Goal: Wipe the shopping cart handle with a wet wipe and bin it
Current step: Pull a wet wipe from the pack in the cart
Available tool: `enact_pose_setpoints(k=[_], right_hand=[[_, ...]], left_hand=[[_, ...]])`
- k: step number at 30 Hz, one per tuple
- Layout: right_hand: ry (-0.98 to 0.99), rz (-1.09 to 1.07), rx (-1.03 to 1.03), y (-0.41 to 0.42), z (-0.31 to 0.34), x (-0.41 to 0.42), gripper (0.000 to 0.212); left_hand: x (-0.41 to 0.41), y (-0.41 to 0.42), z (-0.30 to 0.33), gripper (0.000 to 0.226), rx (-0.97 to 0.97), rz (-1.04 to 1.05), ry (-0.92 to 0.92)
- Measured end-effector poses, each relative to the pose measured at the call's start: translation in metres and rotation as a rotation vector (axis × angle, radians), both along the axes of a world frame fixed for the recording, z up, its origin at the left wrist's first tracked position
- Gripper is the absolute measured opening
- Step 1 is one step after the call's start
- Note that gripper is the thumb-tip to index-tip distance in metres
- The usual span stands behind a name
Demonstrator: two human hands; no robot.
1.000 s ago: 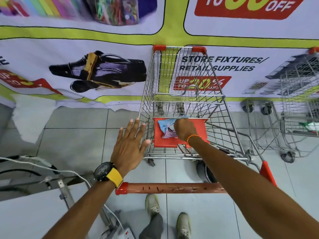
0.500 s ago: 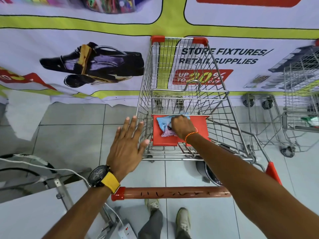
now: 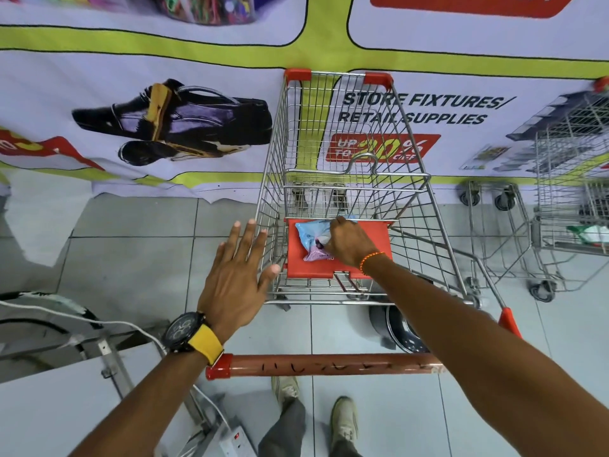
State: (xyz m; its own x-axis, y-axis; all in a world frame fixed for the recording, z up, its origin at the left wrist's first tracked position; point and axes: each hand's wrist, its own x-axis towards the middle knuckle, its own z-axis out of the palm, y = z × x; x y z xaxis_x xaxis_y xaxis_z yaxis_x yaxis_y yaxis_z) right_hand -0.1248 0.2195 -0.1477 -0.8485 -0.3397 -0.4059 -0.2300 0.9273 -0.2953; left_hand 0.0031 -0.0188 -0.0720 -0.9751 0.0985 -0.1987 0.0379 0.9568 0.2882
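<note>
A wire shopping cart [image 3: 425,232] stands in front of me, its orange-red handle [image 3: 333,365] running across the lower middle, marked with dark scribbles. A pale blue and purple wet wipe pack [image 3: 313,239] lies on the red child-seat flap [image 3: 372,268] inside the cart. My right hand [image 3: 347,242] reaches over the handle into the cart and its fingers are closed on the pack's right side. My left hand [image 3: 235,282] hovers flat with fingers spread, just left of the cart's wire side, holding nothing.
A printed banner [image 3: 164,110] hangs behind the cart. A second wire cart [image 3: 566,199] stands at the right. A dark round pan-like item [image 3: 400,328] sits under the cart. At lower left are a white surface [image 3: 49,413], a cable [image 3: 99,321] and a power strip [image 3: 235,440].
My right hand has shifted slightly over the wipe pack, and the pack now lies more uncovered on the red flap. My left hand stays spread beside the cart.
</note>
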Motion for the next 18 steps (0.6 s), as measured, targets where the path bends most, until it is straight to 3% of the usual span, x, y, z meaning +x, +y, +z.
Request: enact_pose_setpoints(k=[4,10,15,18], right_hand=[[-0.003,-0.034,-0.064,0.011,0.005,0.002,0.048],[0.007,-0.099,-0.096,0.015,0.01,0.007,0.022],[-0.004,-0.101,-0.15,0.008,0.012,0.008,0.038],[0.044,-0.07,-0.12,0.004,0.009,0.007,0.022]], left_hand=[[0.0,0.0,-0.001,0.073,-0.002,0.0,0.005],[0.002,0.001,-0.001,0.071,-0.003,0.0,0.008],[0.003,0.002,-0.002,0.072,0.01,0.004,0.007],[0.003,0.003,-0.002,0.071,0.012,0.005,0.006]])
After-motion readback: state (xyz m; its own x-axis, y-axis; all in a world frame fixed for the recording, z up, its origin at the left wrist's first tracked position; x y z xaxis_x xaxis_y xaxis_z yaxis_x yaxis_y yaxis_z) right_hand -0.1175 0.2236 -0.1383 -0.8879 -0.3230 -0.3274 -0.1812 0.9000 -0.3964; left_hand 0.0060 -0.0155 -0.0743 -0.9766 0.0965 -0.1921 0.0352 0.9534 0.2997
